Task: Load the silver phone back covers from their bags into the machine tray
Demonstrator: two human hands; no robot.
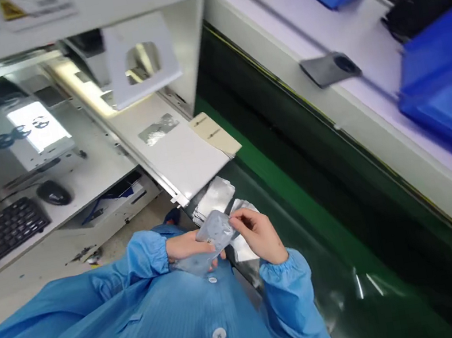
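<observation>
A worker's left hand (pixel 185 246) grips a silvery pouch (pixel 215 234) while the right hand (pixel 259 236) pinches its top edge; steady, two-handed support looks wisest beside the green conveyor (pixel 302 202).

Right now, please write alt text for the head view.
Both hands, left and right, hold a silvery pouch close to a blue smock. More pouches lie by a green belt.

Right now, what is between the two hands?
In the head view, a silvery pouch spans the gap: the left hand holds it from below and the right hand pinches its edge.
</observation>
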